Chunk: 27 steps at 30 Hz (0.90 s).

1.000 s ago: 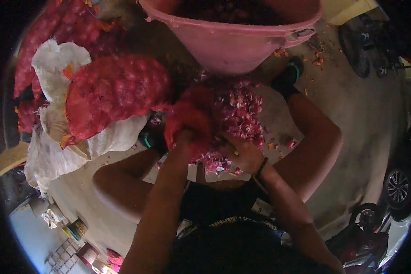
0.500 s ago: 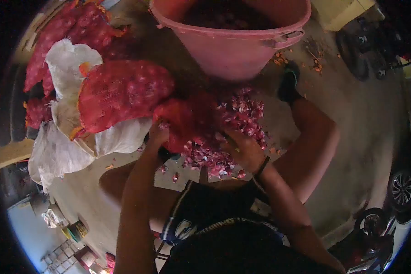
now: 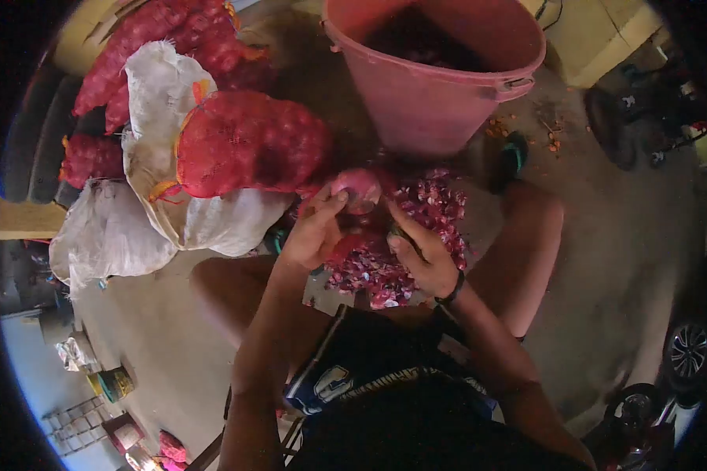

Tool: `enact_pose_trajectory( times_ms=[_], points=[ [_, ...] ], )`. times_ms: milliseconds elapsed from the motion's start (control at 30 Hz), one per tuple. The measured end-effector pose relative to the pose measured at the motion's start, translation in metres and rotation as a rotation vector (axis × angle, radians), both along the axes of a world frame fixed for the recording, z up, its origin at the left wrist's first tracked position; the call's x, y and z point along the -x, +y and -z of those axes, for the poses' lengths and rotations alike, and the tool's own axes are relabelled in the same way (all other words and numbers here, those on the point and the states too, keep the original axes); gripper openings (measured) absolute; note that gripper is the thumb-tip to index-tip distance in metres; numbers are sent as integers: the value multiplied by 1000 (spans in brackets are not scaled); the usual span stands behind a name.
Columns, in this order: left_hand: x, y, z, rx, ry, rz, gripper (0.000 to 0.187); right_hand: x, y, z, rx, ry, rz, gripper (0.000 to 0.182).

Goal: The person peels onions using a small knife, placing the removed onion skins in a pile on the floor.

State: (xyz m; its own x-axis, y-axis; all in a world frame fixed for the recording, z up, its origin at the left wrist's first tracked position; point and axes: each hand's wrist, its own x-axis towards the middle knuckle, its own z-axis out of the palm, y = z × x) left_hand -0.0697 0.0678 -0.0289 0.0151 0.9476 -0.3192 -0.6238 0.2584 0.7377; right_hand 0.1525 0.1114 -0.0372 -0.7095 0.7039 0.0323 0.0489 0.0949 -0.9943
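My left hand holds a round pink onion up by its fingertips, above a heap of red onion peelings on the floor between my knees. My right hand is close beside the onion, fingers curled against its lower right side; it seems to hold a small tool, mostly hidden. A large pink tub with dark contents stands just beyond the heap.
Red mesh sacks of onions lie on white sacks at the left. My feet in dark sandals flank the heap. Motorbike and car wheels show at the right edge; small tins sit on the concrete floor lower left.
My left hand let go of the red mesh bundle and lifted a single onion. My right hand rose from the peelings to the onion. The view shifted, tub now further right.
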Motion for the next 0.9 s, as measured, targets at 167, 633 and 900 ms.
enact_pose_trajectory(
  times_ms=[167, 633, 900],
  points=[
    [-17, -9, -15, 12, -129, -35, 45, -7, -3, -6, 12, 54, 50, 53],
    [-37, -15, -2, -172, -144, -133, 59, -5, -11, -18, -262, -25, 106, 60],
    [-48, -15, 2, -216, -69, -231, 67, -3, -8, -22, -177, -54, 87, 63]
  ],
)
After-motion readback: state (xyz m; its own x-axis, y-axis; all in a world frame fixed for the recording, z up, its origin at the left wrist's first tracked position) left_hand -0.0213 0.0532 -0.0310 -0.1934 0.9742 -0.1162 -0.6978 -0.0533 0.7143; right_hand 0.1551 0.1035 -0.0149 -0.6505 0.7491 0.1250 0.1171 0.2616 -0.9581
